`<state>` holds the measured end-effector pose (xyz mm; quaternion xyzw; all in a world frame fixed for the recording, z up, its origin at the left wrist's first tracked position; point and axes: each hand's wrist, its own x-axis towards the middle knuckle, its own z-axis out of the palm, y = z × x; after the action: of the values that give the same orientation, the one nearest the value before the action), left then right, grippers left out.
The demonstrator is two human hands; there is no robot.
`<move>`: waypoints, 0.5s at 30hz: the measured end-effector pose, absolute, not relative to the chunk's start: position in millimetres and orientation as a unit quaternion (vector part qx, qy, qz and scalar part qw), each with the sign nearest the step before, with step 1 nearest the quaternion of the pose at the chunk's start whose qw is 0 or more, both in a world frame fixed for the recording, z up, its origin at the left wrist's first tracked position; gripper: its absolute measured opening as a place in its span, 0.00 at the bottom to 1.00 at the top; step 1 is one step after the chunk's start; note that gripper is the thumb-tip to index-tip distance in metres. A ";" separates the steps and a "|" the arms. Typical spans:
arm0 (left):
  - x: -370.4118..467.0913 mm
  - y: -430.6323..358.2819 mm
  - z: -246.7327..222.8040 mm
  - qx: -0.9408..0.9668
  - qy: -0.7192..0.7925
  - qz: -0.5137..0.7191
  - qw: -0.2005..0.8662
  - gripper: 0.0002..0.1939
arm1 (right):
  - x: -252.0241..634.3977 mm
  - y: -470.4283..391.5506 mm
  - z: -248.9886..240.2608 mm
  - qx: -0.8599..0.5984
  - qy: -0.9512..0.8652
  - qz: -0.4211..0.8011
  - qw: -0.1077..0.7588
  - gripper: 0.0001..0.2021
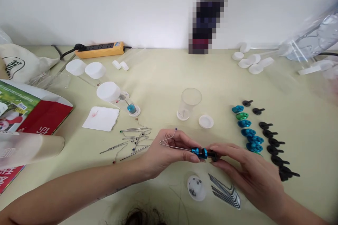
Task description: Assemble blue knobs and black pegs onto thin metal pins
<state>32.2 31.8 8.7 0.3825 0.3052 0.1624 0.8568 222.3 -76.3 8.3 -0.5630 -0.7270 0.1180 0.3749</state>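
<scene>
My left hand (169, 149) and my right hand (244, 168) meet low in the middle of the table. Between them is a small blue metal piece (199, 152) with a black knob (213, 155) on its right end. A bent thin wire (169, 140) with a dark bead tip sticks out to the left of the blue piece, across my left fingers. The left fingertips pinch the blue piece. The right fingertips pinch the black knob.
Loose wire pins (132, 140) lie left of my hands, blue and green pieces (246, 126) and black knobs (273, 142) lie in rows at right. Hex keys (227, 191), a small dish (196, 187), a clear cup (190, 102), white lids (206, 121), a power strip (100, 50), and bags (23, 112) surround them.
</scene>
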 end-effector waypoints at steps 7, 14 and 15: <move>32.0 32.3 8.3 0.374 0.307 0.162 0.860 0.11 | 221.6 -75.6 9.1 -0.569 -0.736 0.117 0.347 0.14; 31.6 32.9 10.0 0.354 0.316 0.156 0.866 0.12 | 220.4 -74.0 9.6 -0.570 -0.736 0.105 0.351 0.12; 31.7 33.0 10.1 0.355 0.317 0.154 0.866 0.12 | 220.4 -73.9 9.2 -0.570 -0.735 0.105 0.352 0.12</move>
<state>31.7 33.0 10.1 0.3548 0.3175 0.1540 0.8658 220.4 -73.9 9.2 -0.5701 -0.7348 0.1047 0.3522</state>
